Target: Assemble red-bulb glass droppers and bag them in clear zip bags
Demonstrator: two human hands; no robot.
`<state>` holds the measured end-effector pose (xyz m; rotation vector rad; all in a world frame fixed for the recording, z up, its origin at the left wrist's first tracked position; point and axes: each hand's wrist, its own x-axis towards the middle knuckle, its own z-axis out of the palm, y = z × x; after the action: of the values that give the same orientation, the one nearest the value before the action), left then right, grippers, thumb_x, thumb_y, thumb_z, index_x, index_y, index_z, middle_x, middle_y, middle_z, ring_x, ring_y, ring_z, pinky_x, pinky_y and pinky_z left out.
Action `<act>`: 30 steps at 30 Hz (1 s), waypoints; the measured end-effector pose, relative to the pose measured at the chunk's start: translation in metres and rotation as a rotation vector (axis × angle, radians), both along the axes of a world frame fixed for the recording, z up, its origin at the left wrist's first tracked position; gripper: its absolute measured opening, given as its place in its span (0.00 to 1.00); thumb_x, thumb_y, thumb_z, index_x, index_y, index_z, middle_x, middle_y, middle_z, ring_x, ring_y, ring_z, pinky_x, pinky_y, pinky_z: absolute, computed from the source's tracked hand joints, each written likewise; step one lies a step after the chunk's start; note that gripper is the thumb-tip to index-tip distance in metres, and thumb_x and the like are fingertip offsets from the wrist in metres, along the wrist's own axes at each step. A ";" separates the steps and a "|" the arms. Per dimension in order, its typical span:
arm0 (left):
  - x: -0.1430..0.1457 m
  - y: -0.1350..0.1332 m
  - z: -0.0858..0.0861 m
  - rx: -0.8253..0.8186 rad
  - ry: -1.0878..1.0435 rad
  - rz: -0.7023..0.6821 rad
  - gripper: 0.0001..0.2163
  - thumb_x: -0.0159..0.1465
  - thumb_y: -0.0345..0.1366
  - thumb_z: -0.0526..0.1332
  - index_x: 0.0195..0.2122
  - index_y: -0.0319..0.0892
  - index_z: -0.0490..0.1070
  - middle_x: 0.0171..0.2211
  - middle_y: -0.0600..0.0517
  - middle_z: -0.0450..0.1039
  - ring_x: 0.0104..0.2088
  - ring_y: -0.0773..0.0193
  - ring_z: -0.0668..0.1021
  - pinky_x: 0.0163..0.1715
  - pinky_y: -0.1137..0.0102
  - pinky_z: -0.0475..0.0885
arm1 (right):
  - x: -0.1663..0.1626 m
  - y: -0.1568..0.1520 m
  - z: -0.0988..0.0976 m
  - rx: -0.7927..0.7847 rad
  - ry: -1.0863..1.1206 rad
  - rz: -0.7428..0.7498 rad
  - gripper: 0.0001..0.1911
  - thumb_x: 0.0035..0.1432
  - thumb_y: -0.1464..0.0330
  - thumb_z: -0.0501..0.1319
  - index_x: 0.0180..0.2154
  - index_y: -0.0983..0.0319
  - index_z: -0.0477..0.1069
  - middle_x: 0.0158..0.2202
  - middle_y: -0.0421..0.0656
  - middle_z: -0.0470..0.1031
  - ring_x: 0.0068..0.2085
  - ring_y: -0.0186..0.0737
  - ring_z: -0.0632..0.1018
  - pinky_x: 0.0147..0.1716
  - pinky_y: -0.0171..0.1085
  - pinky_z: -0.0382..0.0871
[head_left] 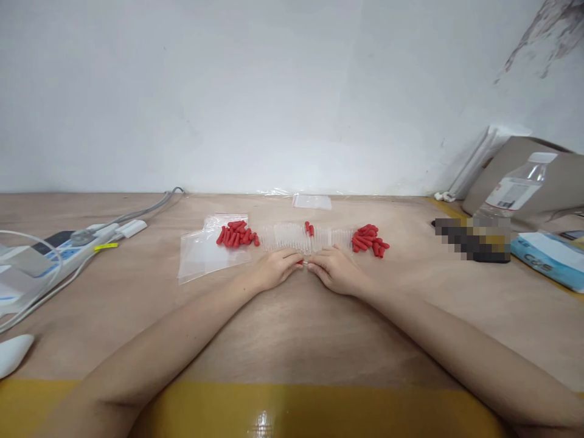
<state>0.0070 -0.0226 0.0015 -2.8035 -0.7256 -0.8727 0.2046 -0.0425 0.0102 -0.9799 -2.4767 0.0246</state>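
Near the middle of the table, my left hand [275, 269] is closed on a red rubber dropper bulb [300, 262]. My right hand [338, 271] faces it, its fingers pinching a thin clear dropper tube [305, 263]. Tube and bulb meet end to end between my fingertips; how far one sits in the other is too small to tell. Just beyond my hands lies a row of clear dropper tubes [280, 235], with a couple of red bulbs [309, 229] at its middle. Piles of red bulbs flank the row, a left pile [235, 234] and a right pile [368, 239].
Clear plastic bags [196, 257] lie under and beside the left pile. Farther left are a power strip [68, 252] with cables and a white object [14, 354]. To the right stand a plastic bottle [515, 188], a blue packet [550, 258] and a partly pixelated dark object [490, 252].
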 end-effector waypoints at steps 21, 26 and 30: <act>-0.055 0.029 0.039 -0.122 0.101 0.829 0.10 0.58 0.40 0.55 0.35 0.44 0.73 0.42 0.47 0.69 0.47 0.52 0.67 0.47 0.58 0.57 | -0.027 0.075 0.006 -0.307 0.170 -0.704 0.14 0.54 0.69 0.52 0.41 0.59 0.72 0.40 0.48 0.75 0.41 0.46 0.74 0.34 0.37 0.63; -0.055 0.031 0.039 -0.131 0.130 0.851 0.11 0.58 0.41 0.54 0.33 0.43 0.74 0.42 0.47 0.70 0.46 0.52 0.67 0.46 0.57 0.57 | -0.025 0.071 0.006 -0.225 0.005 -0.632 0.15 0.58 0.65 0.48 0.39 0.60 0.71 0.39 0.48 0.74 0.39 0.46 0.74 0.32 0.38 0.62; -0.056 0.031 0.038 -0.136 0.156 0.862 0.12 0.58 0.42 0.54 0.32 0.43 0.74 0.41 0.46 0.70 0.45 0.51 0.68 0.45 0.57 0.58 | -0.026 0.071 0.006 -0.219 -0.007 -0.576 0.14 0.59 0.66 0.48 0.38 0.61 0.70 0.40 0.49 0.74 0.40 0.44 0.73 0.34 0.37 0.61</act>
<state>-0.0487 0.0086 0.0397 -2.2126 -1.7923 -0.4361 0.1789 0.0285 0.0163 -1.7525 -2.1386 0.1061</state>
